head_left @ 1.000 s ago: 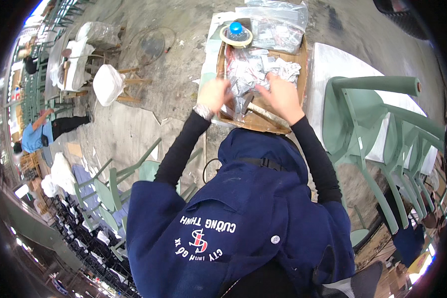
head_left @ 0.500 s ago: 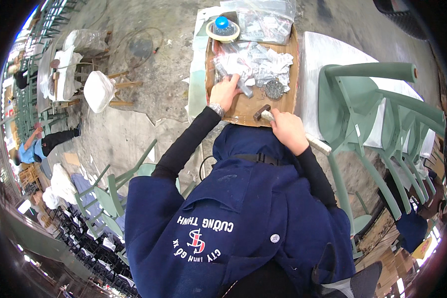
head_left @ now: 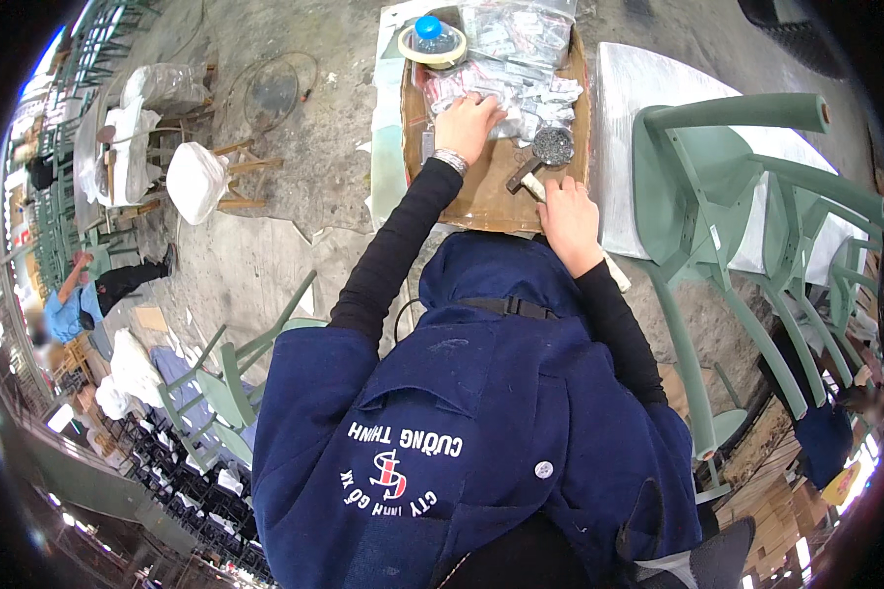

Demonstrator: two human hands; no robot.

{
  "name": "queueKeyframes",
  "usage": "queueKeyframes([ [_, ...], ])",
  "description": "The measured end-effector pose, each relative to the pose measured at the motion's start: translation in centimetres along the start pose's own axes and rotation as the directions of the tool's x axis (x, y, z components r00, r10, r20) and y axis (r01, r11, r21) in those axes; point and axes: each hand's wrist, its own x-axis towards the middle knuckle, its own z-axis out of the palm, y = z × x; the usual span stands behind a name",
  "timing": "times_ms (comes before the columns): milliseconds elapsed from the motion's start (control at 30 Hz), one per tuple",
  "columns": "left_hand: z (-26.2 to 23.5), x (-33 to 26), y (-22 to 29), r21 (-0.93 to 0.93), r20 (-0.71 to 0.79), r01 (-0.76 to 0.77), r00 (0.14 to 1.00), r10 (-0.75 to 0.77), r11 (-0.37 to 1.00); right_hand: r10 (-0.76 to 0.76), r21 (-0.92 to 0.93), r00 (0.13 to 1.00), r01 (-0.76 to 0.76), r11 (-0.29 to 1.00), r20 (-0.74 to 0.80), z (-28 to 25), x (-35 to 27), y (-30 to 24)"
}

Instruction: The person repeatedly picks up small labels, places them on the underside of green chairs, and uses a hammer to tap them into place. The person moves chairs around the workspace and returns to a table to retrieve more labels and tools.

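My left hand [head_left: 467,130] lies over a heap of small clear plastic packets [head_left: 550,96] in a shallow cardboard tray [head_left: 479,204]. Its fingers are spread a little, and their tips touch the packets; what is under the palm is hidden. A hammer [head_left: 530,184] with a dark head and pale handle rests across the tray's near right part. My right hand [head_left: 568,221] is closed around its handle, the far end showing past the wrist. Just beyond the hammer head sits a round cluster of small grey metal pieces [head_left: 553,146].
A blue-capped clear container [head_left: 429,29] stands inside a cream ring at the tray's far left. Right of the tray are green chairs [head_left: 692,196] and a white-wrapped surface [head_left: 624,108]. A white-covered stool [head_left: 194,182] stands left. Another person [head_left: 74,304] is farther left.
My left hand has moved farther over the packet heap and no longer holds the grey packet. My right hand and the hammer have shifted slightly; the metal pieces appear farther up in view.
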Motion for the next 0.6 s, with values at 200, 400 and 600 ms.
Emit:
queueKeyframes([
  [200,-5.9,-2.2,1.7,-0.351,0.312,0.094,0.95,0.022,0.932,0.089,0.719,0.952,0.158,0.677,-0.292,-4.8,1.3,-0.7],
  [400,-7.9,-5.8,3.4,-0.814,0.478,0.383,0.869,0.129,0.436,-0.01,0.93,0.99,0.137,0.342,-0.142,-5.7,3.1,-1.6],
  [600,-6.9,-8.6,6.4,-0.871,0.461,0.375,0.846,-0.268,-0.316,-0.041,0.988,0.992,-0.127,-0.09,0.123,-4.8,1.6,-3.0],
])
